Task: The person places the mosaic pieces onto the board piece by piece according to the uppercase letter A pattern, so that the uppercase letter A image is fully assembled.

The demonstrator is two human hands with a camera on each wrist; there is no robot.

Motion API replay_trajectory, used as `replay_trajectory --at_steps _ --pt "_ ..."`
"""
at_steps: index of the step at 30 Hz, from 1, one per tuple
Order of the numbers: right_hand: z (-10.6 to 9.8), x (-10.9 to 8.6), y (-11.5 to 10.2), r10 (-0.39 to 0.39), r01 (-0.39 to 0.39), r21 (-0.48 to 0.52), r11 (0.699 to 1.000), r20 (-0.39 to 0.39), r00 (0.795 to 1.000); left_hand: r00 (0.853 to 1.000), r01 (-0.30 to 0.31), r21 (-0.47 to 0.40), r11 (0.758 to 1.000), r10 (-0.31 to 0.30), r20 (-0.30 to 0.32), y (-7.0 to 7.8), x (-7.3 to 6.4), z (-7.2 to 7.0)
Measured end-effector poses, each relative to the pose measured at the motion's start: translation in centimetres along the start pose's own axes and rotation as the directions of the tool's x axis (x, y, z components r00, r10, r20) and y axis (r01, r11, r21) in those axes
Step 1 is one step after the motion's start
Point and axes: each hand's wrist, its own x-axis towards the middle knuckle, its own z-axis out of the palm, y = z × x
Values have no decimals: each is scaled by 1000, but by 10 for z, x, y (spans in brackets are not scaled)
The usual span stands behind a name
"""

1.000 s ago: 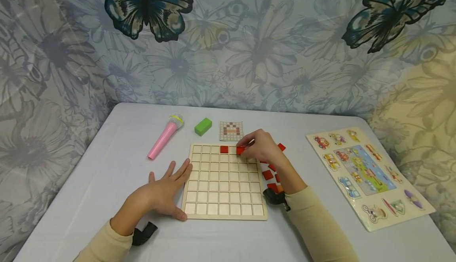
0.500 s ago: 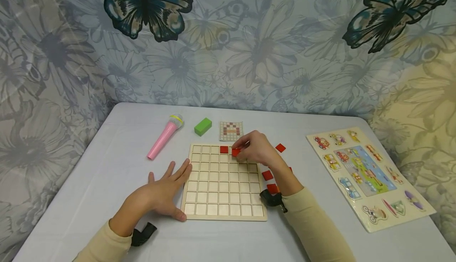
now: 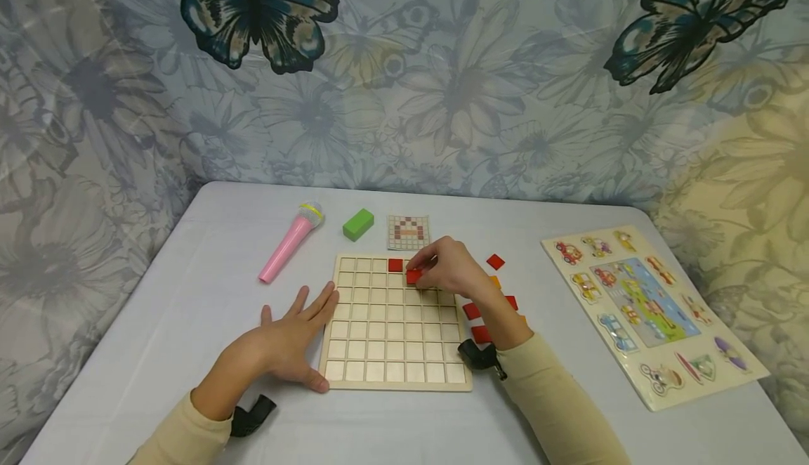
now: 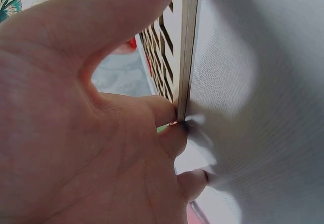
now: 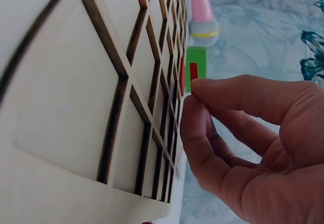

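Observation:
A wooden grid board (image 3: 398, 385) lies flat on the white table, with one red tile (image 3: 395, 265) set in its far row. My right hand (image 3: 451, 268) pinches another red tile (image 3: 413, 277) between thumb and fingers, over the second row from the far edge. In the right wrist view that tile (image 5: 193, 71) shows edge-on at the fingertips. My left hand (image 3: 291, 342) lies spread at the board's left side, fingertips and thumb against its edge. The left wrist view has the left hand (image 4: 116, 112) with fingers right at the board's side (image 4: 187, 46).
Loose red tiles (image 3: 481, 334) and some orange ones lie right of the board, partly under the right forearm. Behind it are a small pattern card (image 3: 408, 232), a green block (image 3: 358, 225) and a pink toy microphone (image 3: 289, 244). A picture puzzle board (image 3: 657, 317) lies far right.
My right hand has carried the pinched red tile left and slightly nearer, from the far row towards the second row. My left hand stays at the board's edge.

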Motion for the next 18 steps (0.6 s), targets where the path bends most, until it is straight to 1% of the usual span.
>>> replay_trajectory --at_steps 4,10,18 --pt "2 1 0 -12 12 -5 1000 5 1000 1000 -8 -3 1000 8 -6 -1 0 0" --pt "3 2 1 2 -2 -12 1000 18 1000 1000 -13 -14 1000 13 -5 0 -1 0" --pt "4 2 1 0 1 -51 999 16 1000 1000 -15 -15 1000 15 -4 0 1 1"
